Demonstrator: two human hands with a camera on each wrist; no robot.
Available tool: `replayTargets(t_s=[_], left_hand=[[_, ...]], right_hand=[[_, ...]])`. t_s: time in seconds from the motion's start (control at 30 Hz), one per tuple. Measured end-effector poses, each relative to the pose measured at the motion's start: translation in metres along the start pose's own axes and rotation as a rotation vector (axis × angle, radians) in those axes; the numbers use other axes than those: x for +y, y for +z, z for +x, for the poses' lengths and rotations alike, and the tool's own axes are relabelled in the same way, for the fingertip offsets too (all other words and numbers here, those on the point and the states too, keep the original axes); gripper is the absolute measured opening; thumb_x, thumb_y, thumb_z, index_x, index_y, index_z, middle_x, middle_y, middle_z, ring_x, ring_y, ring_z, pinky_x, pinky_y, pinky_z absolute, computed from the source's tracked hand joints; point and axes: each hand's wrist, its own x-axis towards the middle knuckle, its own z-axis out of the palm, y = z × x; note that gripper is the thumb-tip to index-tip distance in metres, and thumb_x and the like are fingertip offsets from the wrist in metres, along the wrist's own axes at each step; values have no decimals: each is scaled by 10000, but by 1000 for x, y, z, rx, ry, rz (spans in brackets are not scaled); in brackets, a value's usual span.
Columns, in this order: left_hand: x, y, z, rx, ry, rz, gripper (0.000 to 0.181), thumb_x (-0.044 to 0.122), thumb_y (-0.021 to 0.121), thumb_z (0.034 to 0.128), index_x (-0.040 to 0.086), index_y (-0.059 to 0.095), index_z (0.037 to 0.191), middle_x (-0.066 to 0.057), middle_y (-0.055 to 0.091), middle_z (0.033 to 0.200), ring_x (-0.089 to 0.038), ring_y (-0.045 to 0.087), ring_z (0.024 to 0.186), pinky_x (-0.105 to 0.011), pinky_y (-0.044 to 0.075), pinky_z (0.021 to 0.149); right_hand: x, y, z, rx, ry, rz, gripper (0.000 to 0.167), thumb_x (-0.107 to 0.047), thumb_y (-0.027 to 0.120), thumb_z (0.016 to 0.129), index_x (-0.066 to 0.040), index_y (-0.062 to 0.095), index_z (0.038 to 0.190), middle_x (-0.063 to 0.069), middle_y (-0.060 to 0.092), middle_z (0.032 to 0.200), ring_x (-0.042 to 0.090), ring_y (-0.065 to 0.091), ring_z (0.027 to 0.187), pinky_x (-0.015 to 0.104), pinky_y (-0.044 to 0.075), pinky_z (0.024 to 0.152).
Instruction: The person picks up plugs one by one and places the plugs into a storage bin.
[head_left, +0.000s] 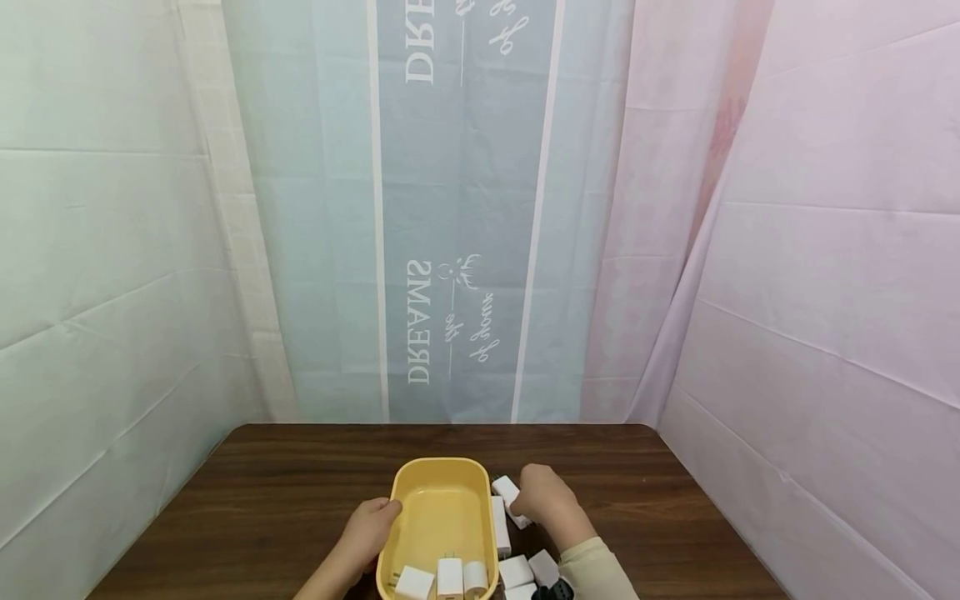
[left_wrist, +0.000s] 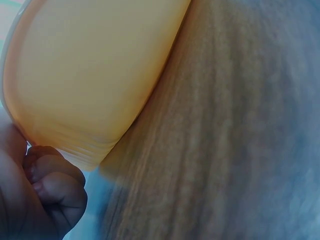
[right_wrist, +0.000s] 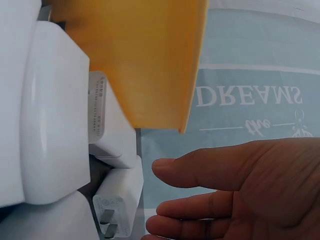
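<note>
A yellow plastic bin (head_left: 438,521) holds several white charger plugs (head_left: 450,577) at its near end. My left hand (head_left: 367,529) grips the bin's left rim, thumb over the edge; in the left wrist view its curled fingers (left_wrist: 62,187) lie against the outside. To the right of the bin, my right hand (head_left: 547,498) is over a white charger plug (head_left: 506,490). In the right wrist view, the thumb stands apart from the fingers with nothing between them, beside a charger plug (right_wrist: 120,195) with two flat metal prongs.
Several more white charger plugs (head_left: 516,572) lie along the bin's right side, and a black plug (head_left: 553,590) sits near the right sleeve. Everything stands on a dark wooden table (head_left: 300,475), with hanging cloth (head_left: 465,208) behind and at both sides.
</note>
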Motion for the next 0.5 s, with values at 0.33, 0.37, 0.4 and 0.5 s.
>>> replayTargets(t_s=[0.33,0.37,0.4,0.5], left_hand=[[0,0,-1,-11,4,-12,345,230,445,1010,-19,668,924,-47,665,662,-135,645,541,-270,517,475],[0,0,-1,-13,4,-15,347,230,443,1010,-21,667,927,-46,667,664,-136,648,544,-270,519,477],[0,0,-1,-15,3,-15,349,231,440,1012,-22,667,933,-47,669,665,-138,651,546,-271,521,477],[0,-1,-1,-16,-2,-15,355,231,432,1013,-27,668,952,-51,675,674,-142,660,558,-274,529,485]], right_hand=[[2,6,1,-2,1,-28,183,-73,822,787,-78,646,736,51,584,696,198,518,568,334,433,512],[2,6,0,-2,2,-27,180,-72,822,788,-77,649,741,51,585,703,202,522,574,339,439,517],[2,7,0,-2,3,-27,179,-70,825,786,-77,651,747,51,586,710,206,528,580,345,446,521],[1,8,-1,2,7,-27,172,-68,833,780,-73,661,765,49,595,727,214,543,598,359,467,535]])
